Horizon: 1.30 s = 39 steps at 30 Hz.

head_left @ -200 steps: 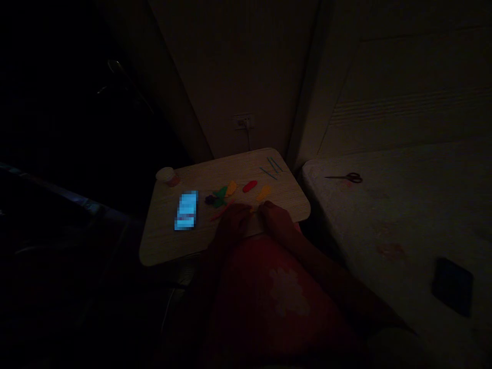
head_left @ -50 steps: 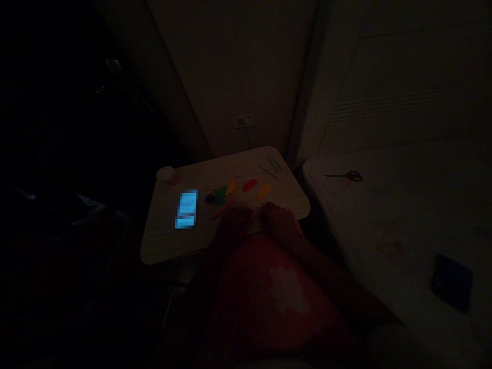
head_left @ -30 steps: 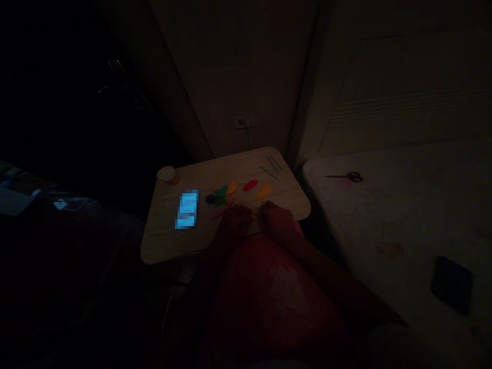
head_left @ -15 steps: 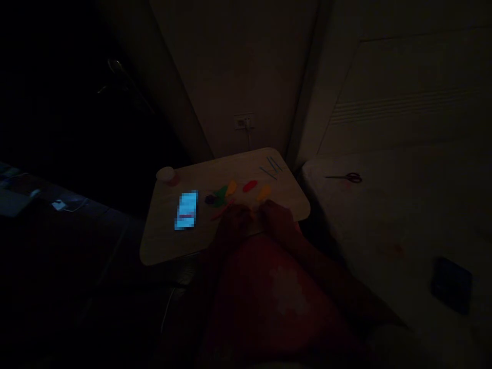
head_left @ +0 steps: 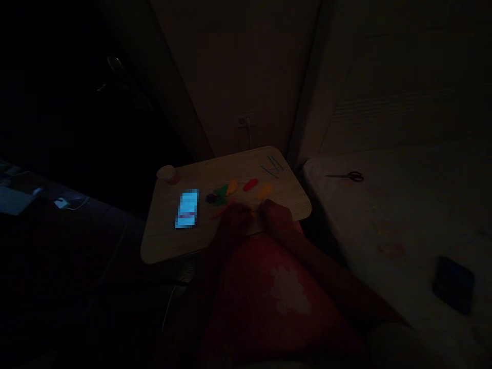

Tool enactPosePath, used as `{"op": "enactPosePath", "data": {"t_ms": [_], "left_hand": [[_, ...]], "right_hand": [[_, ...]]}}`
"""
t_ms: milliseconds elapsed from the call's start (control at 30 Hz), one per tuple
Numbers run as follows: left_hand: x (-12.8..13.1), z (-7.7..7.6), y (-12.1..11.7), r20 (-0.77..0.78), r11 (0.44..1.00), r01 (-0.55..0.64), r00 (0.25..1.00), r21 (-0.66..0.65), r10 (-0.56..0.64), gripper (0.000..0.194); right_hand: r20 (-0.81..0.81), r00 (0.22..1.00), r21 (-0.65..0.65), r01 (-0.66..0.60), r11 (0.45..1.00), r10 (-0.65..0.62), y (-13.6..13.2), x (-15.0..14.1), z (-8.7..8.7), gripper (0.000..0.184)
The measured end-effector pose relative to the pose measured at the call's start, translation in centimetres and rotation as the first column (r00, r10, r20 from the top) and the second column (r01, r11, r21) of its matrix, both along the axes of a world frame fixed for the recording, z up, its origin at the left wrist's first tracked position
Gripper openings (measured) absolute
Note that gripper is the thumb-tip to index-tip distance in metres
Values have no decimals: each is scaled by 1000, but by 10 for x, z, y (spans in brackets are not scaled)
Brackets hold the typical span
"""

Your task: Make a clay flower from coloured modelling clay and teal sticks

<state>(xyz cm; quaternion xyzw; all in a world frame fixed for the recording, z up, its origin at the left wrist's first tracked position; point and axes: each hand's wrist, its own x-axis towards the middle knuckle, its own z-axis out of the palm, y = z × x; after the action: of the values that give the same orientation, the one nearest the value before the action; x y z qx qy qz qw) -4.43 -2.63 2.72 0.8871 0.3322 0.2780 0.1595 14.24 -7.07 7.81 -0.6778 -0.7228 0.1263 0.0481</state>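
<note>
A yellow piece (head_left: 264, 192) lies just beyond the curled right hand (head_left: 274, 214), a reddish strip (head_left: 222, 209) beside the curled left hand (head_left: 235, 219), any grip indiscernible.

Pinkish-red strip (head_left: 223, 209), yellow pieces (head_left: 264, 192), green piece (head_left: 222, 191)

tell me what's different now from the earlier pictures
The left hand and right hand have shifted slightly, now closer together than a couple of seconds ago. It's too dark to tell whether anything was taken up or let go. The red oval, phone, cup and scissors stayed put.
</note>
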Motion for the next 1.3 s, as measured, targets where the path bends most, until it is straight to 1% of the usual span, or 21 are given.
{"op": "enactPosePath", "data": {"t_ms": [167,300,467,667,867,1067,1233,1300], "left_hand": [[1,-1,1,-7,1000,-10,1000,9,10,20],[0,-3,1,0,1000,-6,1000,-2,6,19],[0,-3,3,22,1000,10,1000,-7,-10,18],[-1,-1,2,26,999,8,1000,-32,-7,19],[1,0,2,45,999,13,999,-39,-11,20],[0,0,3,28,999,11,1000,-31,-10,20],[0,-1,4,37,999,13,999,-33,-12,20],[0,-1,4,28,999,14,1000,-32,-13,20]], "right_hand": [[10,1000,-18,8,1000,-8,2,1,1,28],[-4,1000,7,8,1000,-8,2,0,2,29],[1,1000,-22,22,1000,-22,3,1,2,30],[-14,1000,12,19,1000,-19,3,0,3,29],[8,1000,-7,20,1000,-20,2,1,4,28],[-28,1000,26,10,1000,-10,2,0,3,28],[0,1000,-15,20,1000,-20,2,0,4,27],[-2,1000,-7,22,1000,-22,2,0,4,26]]}}
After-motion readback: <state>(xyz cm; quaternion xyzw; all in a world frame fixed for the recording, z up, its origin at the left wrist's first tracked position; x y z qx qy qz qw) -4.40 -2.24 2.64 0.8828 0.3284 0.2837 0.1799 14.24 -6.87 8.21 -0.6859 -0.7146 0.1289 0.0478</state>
